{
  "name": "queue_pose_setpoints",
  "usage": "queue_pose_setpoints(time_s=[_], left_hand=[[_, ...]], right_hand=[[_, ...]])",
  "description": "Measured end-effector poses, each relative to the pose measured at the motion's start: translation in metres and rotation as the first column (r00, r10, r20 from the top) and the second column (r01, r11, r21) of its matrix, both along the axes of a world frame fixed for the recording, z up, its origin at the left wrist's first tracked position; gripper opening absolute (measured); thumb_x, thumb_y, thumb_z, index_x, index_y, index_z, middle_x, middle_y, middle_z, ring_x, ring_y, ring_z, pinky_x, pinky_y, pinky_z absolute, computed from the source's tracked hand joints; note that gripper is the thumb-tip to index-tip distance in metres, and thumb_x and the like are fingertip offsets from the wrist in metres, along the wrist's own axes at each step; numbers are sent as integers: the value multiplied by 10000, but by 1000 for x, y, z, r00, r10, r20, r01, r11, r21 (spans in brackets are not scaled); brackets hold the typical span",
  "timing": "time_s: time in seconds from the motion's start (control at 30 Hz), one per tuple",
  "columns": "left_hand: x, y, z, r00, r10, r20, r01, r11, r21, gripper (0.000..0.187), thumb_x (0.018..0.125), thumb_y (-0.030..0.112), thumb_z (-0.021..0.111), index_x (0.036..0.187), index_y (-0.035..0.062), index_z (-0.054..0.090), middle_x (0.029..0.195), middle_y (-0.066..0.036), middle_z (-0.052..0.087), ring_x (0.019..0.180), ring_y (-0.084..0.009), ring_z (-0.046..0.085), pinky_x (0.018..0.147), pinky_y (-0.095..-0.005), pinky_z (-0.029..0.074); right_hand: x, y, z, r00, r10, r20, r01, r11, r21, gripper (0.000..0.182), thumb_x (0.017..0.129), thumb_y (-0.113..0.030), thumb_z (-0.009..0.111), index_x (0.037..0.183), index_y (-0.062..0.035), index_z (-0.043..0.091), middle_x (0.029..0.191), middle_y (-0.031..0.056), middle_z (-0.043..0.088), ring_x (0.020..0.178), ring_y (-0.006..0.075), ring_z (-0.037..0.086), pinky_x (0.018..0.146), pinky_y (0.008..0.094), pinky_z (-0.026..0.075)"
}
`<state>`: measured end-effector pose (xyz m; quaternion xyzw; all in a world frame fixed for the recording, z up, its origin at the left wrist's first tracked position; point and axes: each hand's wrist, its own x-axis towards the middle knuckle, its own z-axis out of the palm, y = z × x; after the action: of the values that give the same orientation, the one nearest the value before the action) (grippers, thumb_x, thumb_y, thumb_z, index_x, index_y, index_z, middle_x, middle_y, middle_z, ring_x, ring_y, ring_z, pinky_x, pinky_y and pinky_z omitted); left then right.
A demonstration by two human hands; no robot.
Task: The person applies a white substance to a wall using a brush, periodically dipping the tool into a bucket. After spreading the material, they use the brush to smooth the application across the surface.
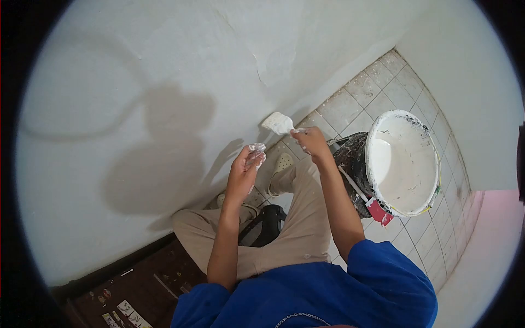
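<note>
My right hand (pixel 313 143) is closed round the handle of a putty knife (pixel 279 123), whose blade is coated in white paste and sits close to the wall. To its left, my left hand (pixel 243 170) is raised with fingers loosely curled and apart, white paste smeared over the fingertips. I see nothing held in it. Right of my right forearm, a paste-smeared bucket (pixel 411 183) shows white material inside. Against its side leans a tool with a white handle and a red end (pixel 378 212), also marked with white.
A pale wall (pixel 180 60) with fine cracks rises ahead, carrying my shadow. Dirty light tiles (pixel 350 106) cover the floor. A dark, stained container (pixel 353 158) stands beside the bucket. At lower left, a dark brown surface (pixel 158 265) bears small scraps.
</note>
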<state>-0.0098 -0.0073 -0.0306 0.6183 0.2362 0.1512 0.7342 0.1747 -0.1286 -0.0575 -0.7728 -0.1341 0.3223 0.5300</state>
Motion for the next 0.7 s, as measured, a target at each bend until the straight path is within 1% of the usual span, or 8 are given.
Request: queue_pose_setpoints(time_s=[0.1, 0.23, 0.3, 0.33, 0.43, 0.53, 0.63, 0.7], left_hand=[[0, 1, 3, 1000, 15, 9, -15, 1000, -8, 238, 925, 61, 540, 1151, -12, 546, 1071, -83, 591, 998, -118, 554, 887, -255, 446], [4, -1, 5, 1000, -3, 9, 3, 1000, -10, 234, 925, 63, 539, 1146, -15, 548, 1064, -74, 592, 1001, -115, 551, 880, -249, 444], [5, -2, 10, 1000, -10, -5, 10, 1000, -1, 234, 924, 63, 540, 1145, -16, 548, 1065, -69, 593, 1008, -116, 547, 879, -249, 443], [5, -5, 14, 1000, -7, -9, 7, 1000, 4, 234, 924, 63, 541, 1144, -16, 548, 1067, -68, 593, 1012, -117, 546, 880, -250, 443], [4, -5, 14, 1000, -7, -1, 7, 1000, -10, 233, 925, 64, 542, 1144, -15, 550, 1073, -66, 594, 1020, -121, 544, 882, -253, 444], [3, -3, 8, 1000, -4, 17, 5, 1000, -13, 235, 927, 68, 542, 1146, -14, 550, 1080, -67, 595, 1024, -126, 545, 892, -258, 441], [-2, -1, 8, 1000, 1, 23, -1, 1000, -4, 238, 929, 74, 544, 1151, -12, 548, 1088, -72, 594, 1026, -129, 550, 902, -262, 440], [-1, 2, 7, 1000, -3, 28, 3, 1000, 7, 240, 930, 74, 544, 1155, -11, 547, 1093, -77, 593, 1024, -130, 553, 906, -264, 443]], right_hand=[[1, 10, 15, 999, 12, 34, -15, 996, 86, 316, 853, -230, 642, 624, -18, 589, 509, -23, 427, 468, 72, 377, 438, 267, 289], [-15, -7, 106, 998, -41, 46, 27, 963, 270, 268, 879, -255, 633, 757, -17, 655, 562, -50, 450, 493, 42, 365, 447, 236, 279], [-24, -14, 133, 993, -104, 50, 76, 915, 397, 259, 887, -266, 631, 839, -16, 677, 594, -61, 464, 508, 25, 360, 451, 220, 272], [-24, -16, 133, 995, -90, 30, 69, 904, 422, 269, 886, -268, 633, 957, -14, 684, 631, -62, 484, 522, 14, 364, 458, 206, 271], [-22, -3, 87, 990, -135, -43, 141, 918, 371, 259, 884, -268, 634, 922, -17, 689, 599, -58, 470, 505, 21, 370, 453, 215, 281], [-16, -2, 17, 997, -68, -33, 72, 991, 116, 248, 878, -263, 644, 875, -18, 686, 567, -56, 459, 488, 23, 375, 445, 219, 284], [-25, -10, 1, 999, -42, -35, 41, 999, -17, 266, 877, -271, 648, 831, -11, 681, 552, -49, 456, 481, 37, 389, 442, 240, 295], [-24, -13, 7, 994, -83, -74, 90, 991, 97, 279, 879, -281, 646, 860, -6, 689, 555, -50, 454, 477, 45, 390, 440, 242, 295]])
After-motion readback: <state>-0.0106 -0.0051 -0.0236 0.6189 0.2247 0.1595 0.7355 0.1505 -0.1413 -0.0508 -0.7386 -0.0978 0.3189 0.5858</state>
